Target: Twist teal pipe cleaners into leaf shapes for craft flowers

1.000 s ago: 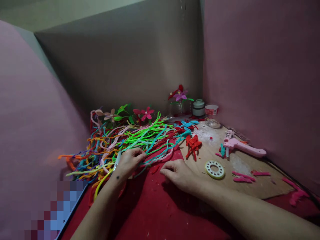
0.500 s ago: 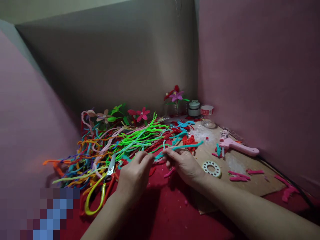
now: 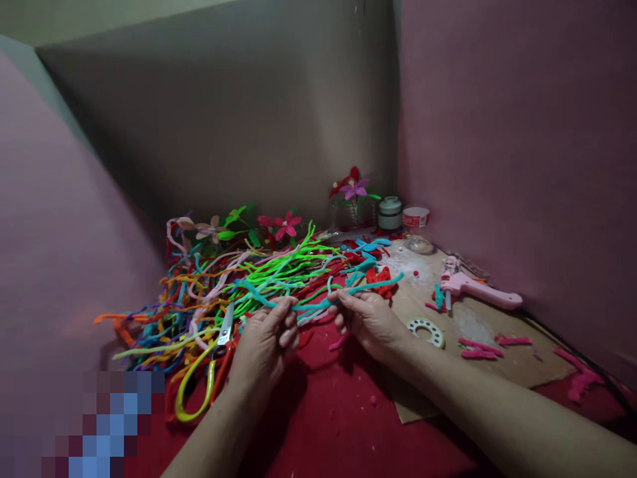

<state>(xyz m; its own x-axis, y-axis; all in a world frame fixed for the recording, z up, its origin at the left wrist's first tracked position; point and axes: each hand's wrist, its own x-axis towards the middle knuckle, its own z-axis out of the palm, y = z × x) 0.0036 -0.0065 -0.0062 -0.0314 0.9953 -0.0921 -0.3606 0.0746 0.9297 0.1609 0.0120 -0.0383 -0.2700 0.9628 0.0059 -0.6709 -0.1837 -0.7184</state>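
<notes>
A turquoise pipe cleaner is stretched between my two hands above the red tabletop. My left hand pinches it on the left, and a turquoise end sticks out up and left past the fingers. My right hand pinches it on the right, its free end reaching toward the cardboard. Behind both hands spreads a pile of green pipe cleaners mixed with other colours. Scissors with a yellow and a red handle lie just left of my left hand.
On the right, a cardboard sheet carries a pink glue gun, a white ring with holes and pink pieces. Pipe-cleaner flowers, a lidded jar and a clear cup stand at the back. Pink walls enclose the space.
My left hand has turned and shifted slightly left and down, away from the right hand, showing more of the turquoise pipe cleaner between them. The whole view has shifted slightly.
</notes>
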